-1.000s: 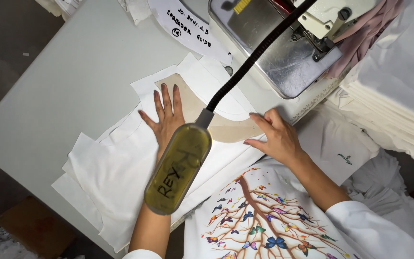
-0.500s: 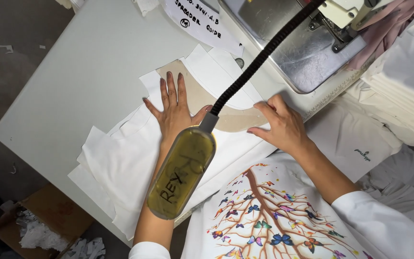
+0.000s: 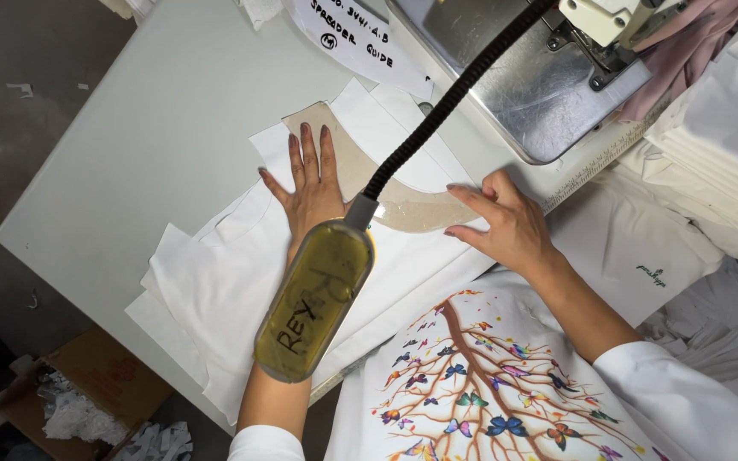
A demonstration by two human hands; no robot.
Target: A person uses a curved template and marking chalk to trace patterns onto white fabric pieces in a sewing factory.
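Observation:
My left hand (image 3: 309, 183) lies flat, fingers spread, on a stack of white fabric pieces (image 3: 215, 290) on the grey table. My right hand (image 3: 506, 224) rests with fingertips on a curved, translucent tan template (image 3: 412, 209) that lies over the white fabric. A yellowish lamp head (image 3: 313, 300) on a black flexible neck (image 3: 454, 94) hangs over my left forearm and hides part of it. A sewing machine with a metal plate (image 3: 506, 77) stands just beyond my right hand.
A white garment printed with a tree and butterflies (image 3: 480, 393) lies in my lap. Stacked white fabric (image 3: 719, 137) is at the right. A paper sheet (image 3: 360, 38) lies on the table. A cardboard box of scraps (image 3: 79, 401) sits on the floor at lower left.
Both hands stay on the fabric and template; the view has shifted slightly, with the hands a little further up the fabric than a second ago.

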